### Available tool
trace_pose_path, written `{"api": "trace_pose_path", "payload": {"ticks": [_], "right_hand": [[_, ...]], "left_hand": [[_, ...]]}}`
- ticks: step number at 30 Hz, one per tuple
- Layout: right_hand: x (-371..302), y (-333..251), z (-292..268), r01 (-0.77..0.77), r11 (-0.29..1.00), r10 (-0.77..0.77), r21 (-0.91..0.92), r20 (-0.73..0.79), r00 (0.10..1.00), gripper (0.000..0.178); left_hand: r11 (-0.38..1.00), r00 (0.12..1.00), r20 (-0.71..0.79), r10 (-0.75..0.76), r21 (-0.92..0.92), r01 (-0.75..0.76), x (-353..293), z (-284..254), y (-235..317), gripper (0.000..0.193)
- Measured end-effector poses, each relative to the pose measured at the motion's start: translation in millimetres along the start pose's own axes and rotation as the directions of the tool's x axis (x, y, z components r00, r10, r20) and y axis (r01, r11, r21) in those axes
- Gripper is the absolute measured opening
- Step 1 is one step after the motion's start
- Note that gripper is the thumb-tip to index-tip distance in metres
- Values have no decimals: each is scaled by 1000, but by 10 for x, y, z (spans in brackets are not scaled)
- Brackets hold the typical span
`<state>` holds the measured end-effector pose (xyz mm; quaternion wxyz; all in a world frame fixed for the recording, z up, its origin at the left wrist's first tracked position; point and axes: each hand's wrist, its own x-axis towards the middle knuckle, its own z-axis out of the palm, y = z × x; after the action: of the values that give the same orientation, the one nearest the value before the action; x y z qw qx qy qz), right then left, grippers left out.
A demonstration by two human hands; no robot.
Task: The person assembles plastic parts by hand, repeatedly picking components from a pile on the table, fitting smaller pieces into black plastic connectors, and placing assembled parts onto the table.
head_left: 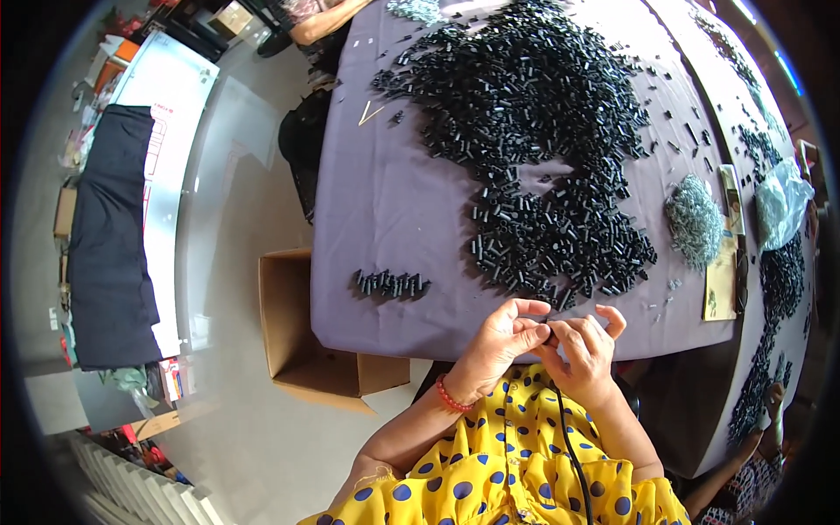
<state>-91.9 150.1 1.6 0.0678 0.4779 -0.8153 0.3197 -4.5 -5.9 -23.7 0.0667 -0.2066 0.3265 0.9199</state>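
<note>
My left hand (500, 343) and my right hand (581, 354) meet at the table's near edge, fingertips pinched together. Between them is a small black piece (549, 322), mostly covered by the fingers; its kind is too small to make out. Just beyond my fingertips spreads a big heap of short black tubular parts (534, 114). To the left, a short row of similar black parts (391, 284) lies apart on the purple tablecloth (394, 210). A heap of small silvery metal pieces (694, 223) sits to the right.
An open cardboard box (311, 328) stands on the floor by the table's left corner. A yellow card (720, 284) and a clear plastic bag (781, 206) lie at right. A black cord (573, 451) hangs down my front. Other people's arms (332, 22) show at the table's edges.
</note>
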Motion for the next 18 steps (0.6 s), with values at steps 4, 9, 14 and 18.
{"api": "trace_pose_path", "payload": {"ticks": [4, 9, 14, 18], "right_hand": [[31, -41, 36, 8, 999, -6, -40, 30, 1000, 37], [30, -112, 97, -121, 993, 120, 6, 102, 988, 48], [-40, 1, 111, -31, 999, 32, -9, 87, 996, 39], [-71, -25, 149, -21, 1000, 20, 13, 72, 997, 28]], "left_hand": [[999, 998, -24, 52, 12, -52, -37, -33, -13, 37], [804, 848, -235, 474, 508, -309, -195, -210, 123, 45], [392, 419, -284, 863, 898, -200, -401, -794, 568, 43], [267, 258, -271, 927, 962, 52, -532, -1172, 799, 36]]}}
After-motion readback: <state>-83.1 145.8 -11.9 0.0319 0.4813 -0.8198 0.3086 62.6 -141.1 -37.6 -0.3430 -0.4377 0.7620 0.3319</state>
